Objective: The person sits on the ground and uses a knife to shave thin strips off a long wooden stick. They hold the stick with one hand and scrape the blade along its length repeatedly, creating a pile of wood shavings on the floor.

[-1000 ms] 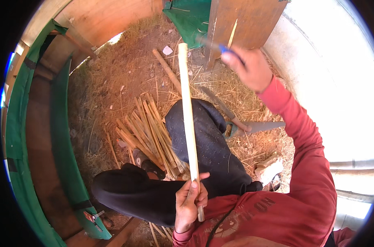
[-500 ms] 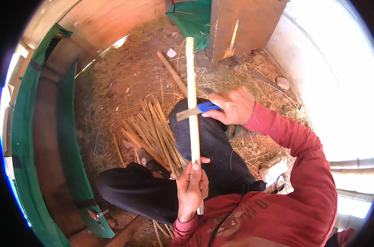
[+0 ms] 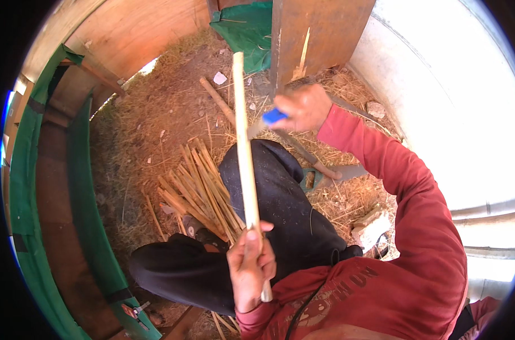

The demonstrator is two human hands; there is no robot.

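Pale stick (image 3: 246, 164): runs through the left hand (image 3: 250, 258) and out past both sides of it; the short lower end sits near the red sweatshirt (image 3: 354, 289), the long upper part slants over the dark trousers (image 3: 280, 187) toward the far edge of the ground (image 3: 138, 119).
Left hand grip: closed around the stick near its lower end, thumb laid along it, fingers wrapped behind.
Right hand (image 3: 307, 107): beside the upper part of the stick, on its right and apart from it; fingers curled closed on the blue-handled knife (image 3: 275, 117).
Knife blade: blurred, pointing at the stick's right side; whether it touches cannot be told.
Split sticks (image 3: 198, 190): loose bundle on the ground, left of the raised knee.
Saw (image 3: 348, 171): on the straw to the right of that knee, with a wooden-handled blade (image 3: 326, 169) lying across it.
Round pole (image 3: 218, 101): on bare soil beyond the bundle.
Ground's edges: a brown panel (image 3: 320, 51) at the far edge, a white wall (image 3: 433, 102) along the right.
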